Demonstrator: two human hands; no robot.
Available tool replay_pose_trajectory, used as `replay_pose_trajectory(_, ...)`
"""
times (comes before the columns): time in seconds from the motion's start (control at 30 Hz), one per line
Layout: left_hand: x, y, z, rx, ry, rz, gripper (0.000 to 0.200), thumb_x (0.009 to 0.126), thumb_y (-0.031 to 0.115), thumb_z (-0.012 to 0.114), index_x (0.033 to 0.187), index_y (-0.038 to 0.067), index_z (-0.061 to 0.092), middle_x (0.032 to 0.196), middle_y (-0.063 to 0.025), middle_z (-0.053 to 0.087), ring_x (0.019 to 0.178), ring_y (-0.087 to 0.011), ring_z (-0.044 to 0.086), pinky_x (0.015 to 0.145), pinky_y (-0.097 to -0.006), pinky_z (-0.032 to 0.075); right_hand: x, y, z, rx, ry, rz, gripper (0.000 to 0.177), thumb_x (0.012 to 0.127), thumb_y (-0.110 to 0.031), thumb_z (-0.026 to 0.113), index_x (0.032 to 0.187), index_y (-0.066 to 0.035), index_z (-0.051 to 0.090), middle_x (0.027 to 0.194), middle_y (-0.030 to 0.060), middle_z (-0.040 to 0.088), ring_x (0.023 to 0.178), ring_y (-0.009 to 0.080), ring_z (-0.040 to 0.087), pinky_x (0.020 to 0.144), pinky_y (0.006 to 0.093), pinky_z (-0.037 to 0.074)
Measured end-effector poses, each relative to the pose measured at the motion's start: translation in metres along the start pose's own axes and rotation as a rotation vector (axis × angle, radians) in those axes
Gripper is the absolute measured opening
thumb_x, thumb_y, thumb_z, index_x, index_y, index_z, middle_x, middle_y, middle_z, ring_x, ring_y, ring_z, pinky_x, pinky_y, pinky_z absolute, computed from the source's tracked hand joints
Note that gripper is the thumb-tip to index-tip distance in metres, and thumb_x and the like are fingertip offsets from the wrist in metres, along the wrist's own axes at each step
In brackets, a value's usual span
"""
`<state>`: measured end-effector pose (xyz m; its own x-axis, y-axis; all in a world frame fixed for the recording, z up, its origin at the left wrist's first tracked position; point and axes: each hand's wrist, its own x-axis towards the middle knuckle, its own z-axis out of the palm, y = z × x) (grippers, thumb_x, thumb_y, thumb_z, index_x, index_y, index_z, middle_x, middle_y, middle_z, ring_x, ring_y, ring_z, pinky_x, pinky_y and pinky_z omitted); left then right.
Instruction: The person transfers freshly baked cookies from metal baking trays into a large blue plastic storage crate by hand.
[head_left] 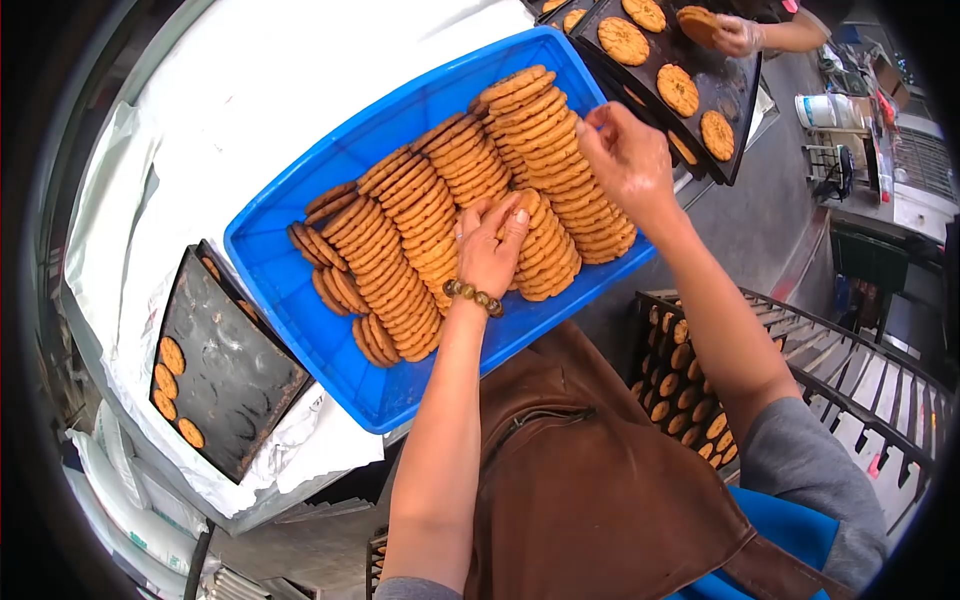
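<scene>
Left hand [488, 248], beads at the wrist, lies back up on the rows of cookies [390, 280], fingertips touching them; we cannot tell whether it grips any. Right hand [632, 160] hangs slack beside the end row, fingers loosely curled and apart from the thumb, nothing seen between them. The cookies stand on edge, packed face to face in leaning rows inside the blue tub [265, 270]; a few at the left end slump in loose groups. We judge each one light, stiff and brittle, cracked on top, perhaps slightly greasy, apt to chip or shed crumbs if squeezed. Best hold, we think: light fingers round the rims, or a short run pressed evenly from both flat ends. Beneath the tub, white cloth [230, 100]; to the left, a dark tray [230, 360] with several more. Beyond, a co-worker's gloved hand [738, 36] holds one over another tray [705, 80].
</scene>
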<state>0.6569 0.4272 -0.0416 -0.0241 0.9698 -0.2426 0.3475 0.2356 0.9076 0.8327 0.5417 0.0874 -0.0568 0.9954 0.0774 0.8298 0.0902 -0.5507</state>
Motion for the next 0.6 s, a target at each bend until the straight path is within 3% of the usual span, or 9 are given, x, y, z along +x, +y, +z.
replay_pose_trajectory(0.17, 0.006, 0.013, -0.007, 0.061, -0.006, -0.022, 0.07, 0.106, 0.057, 0.049, 0.15, 0.002, 0.056, 0.151, -0.0287, 0.044, 0.139, -0.0453, 0.041, 0.119, -0.0527, 0.031, -0.031, -0.007, -0.003, 0.054, -0.038, -0.015, 0.016, 0.096, -0.017, 0.073, 0.095, -0.002, 0.066, 0.068, 0.0139, 0.064, 0.057, 0.0299, 0.063, 0.057, 0.0383, 0.048)
replay_pose_trajectory(0.27, 0.004, 0.008, -0.012, 0.064, 0.085, 0.023, 0.072, 0.106, 0.058, 0.047, 0.15, 0.002, 0.055, 0.15, -0.0304, 0.044, 0.14, -0.0461, 0.04, 0.12, -0.0523, 0.031, -0.041, -0.016, -0.005, 0.027, -0.063, -0.001, 0.017, 0.096, -0.017, 0.073, 0.095, -0.002, 0.066, 0.073, 0.0144, 0.066, 0.062, 0.0298, 0.064, 0.059, 0.0381, 0.049)
replay_pose_trajectory(0.33, -0.002, 0.013, -0.024, 0.067, 0.135, 0.023, 0.068, 0.106, 0.054, 0.052, 0.147, 0.0, 0.057, 0.148, -0.0312, 0.046, 0.14, -0.047, 0.041, 0.119, -0.0527, 0.033, -0.048, -0.023, -0.004, 0.035, -0.048, -0.035, 0.017, 0.096, -0.017, 0.073, 0.095, -0.002, 0.066, 0.078, 0.0147, 0.067, 0.065, 0.0275, 0.065, 0.06, 0.0376, 0.049)
replay_pose_trajectory(0.43, -0.022, 0.019, -0.063, 0.087, 0.329, 0.101, 0.05, 0.106, 0.042, 0.057, 0.131, -0.001, 0.066, 0.136, -0.0258, 0.058, 0.131, -0.042, 0.053, 0.113, -0.0488, 0.041, -0.062, -0.037, 0.007, 0.177, -0.057, -0.064, 0.014, 0.098, -0.014, 0.072, 0.099, -0.001, 0.067, 0.08, 0.0096, 0.066, 0.066, 0.0172, 0.06, 0.061, 0.0322, 0.048)
replay_pose_trajectory(0.5, -0.051, 0.029, -0.112, 0.0, 0.431, 0.109, 0.043, 0.105, 0.036, 0.062, 0.125, -0.001, 0.069, 0.134, -0.0232, 0.059, 0.126, -0.0394, 0.058, 0.109, -0.0447, 0.045, -0.08, -0.051, 0.025, 0.279, -0.089, -0.052, 0.01, 0.099, -0.01, 0.071, 0.101, -0.001, 0.068, 0.081, 0.0059, 0.065, 0.068, 0.0115, 0.056, 0.061, 0.0283, 0.046)
replay_pose_trajectory(0.6, -0.109, 0.021, -0.199, -0.076, 0.631, 0.146, 0.026, 0.102, 0.019, 0.066, 0.119, 0.0, 0.072, 0.128, -0.0159, 0.062, 0.114, -0.0279, 0.064, 0.098, -0.0361, 0.052, -0.111, -0.117, 0.032, 0.268, -0.156, -0.105, 0.008, 0.098, -0.008, 0.072, 0.102, -0.002, 0.068, 0.082, 0.0039, 0.064, 0.068, 0.009, 0.054, 0.061, 0.0254, 0.043)
